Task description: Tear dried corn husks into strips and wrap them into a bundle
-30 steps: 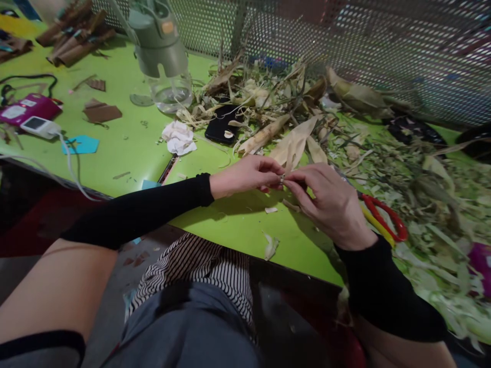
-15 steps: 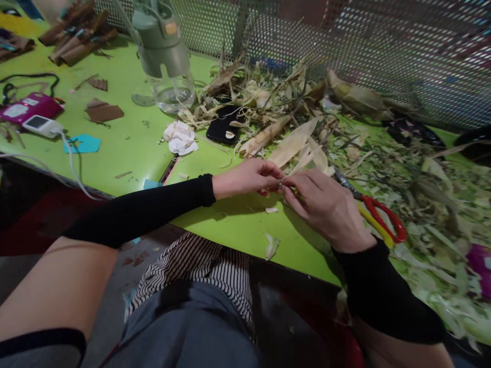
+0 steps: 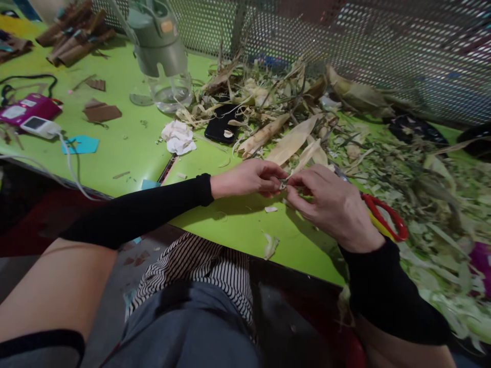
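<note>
My left hand [image 3: 251, 179] and my right hand [image 3: 330, 202] meet fingertip to fingertip above the front part of the green table [image 3: 226, 225]. Both are closed in a pinch around a tiny pale piece [image 3: 283, 185], too small to name. Just beyond the fingers lie dry, pale husk leaves [image 3: 293, 140]. Partly under my right hand are scissors [image 3: 387, 217] with red and yellow handles; their blades are mostly hidden. A small white scrap [image 3: 270, 209] and a curled pale leaf bit [image 3: 270, 245] lie on the table below my hands.
A heap of shredded leaves [image 3: 414, 179] covers the right side. A black phone [image 3: 220, 125], crumpled tissue [image 3: 178, 137] and water bottle [image 3: 166, 66] stand or lie beyond my left hand. At the left are a purple device [image 3: 30, 108] with a white cable and brown rolls [image 3: 76, 38]. A perforated metal screen [image 3: 291, 36] closes the back.
My right hand has shifted slightly right and its fingertips have parted a little from the left ones. The scissors are now more covered by it.
</note>
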Tool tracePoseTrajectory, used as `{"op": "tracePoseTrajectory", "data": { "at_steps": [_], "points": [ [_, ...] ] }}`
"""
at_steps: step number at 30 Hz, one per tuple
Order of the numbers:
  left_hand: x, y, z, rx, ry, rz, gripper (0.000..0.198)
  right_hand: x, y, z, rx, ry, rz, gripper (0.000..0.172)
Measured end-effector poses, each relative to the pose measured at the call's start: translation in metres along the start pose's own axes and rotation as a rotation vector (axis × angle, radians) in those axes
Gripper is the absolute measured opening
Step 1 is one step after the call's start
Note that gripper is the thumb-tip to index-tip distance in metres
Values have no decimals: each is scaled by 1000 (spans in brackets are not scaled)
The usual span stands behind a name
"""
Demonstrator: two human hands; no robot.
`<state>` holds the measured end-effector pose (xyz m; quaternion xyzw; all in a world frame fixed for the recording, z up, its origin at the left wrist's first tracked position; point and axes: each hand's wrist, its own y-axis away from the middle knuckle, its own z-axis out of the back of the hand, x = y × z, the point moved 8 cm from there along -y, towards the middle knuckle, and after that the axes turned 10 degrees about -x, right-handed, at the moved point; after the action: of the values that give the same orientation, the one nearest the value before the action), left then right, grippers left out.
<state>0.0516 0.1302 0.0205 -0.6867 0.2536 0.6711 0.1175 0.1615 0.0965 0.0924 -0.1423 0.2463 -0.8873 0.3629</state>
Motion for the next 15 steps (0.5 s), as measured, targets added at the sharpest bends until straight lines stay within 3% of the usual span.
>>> {"op": "tracePoseTrajectory", "data": {
  "at_steps": [5, 9, 15],
  "points": [
    [-1, 1, -1, -3, -10, -25, 22, -4, 0, -2, 43, -94, -46, 10],
    [-6, -1, 2, -28, 27, -80, 9, -6, -2, 4, -48, -110, -65, 11],
    [-10, 1, 4, -43, 139, -73, 19, -3, -4, 14, -190, -93, -56, 10]
  ]
}}
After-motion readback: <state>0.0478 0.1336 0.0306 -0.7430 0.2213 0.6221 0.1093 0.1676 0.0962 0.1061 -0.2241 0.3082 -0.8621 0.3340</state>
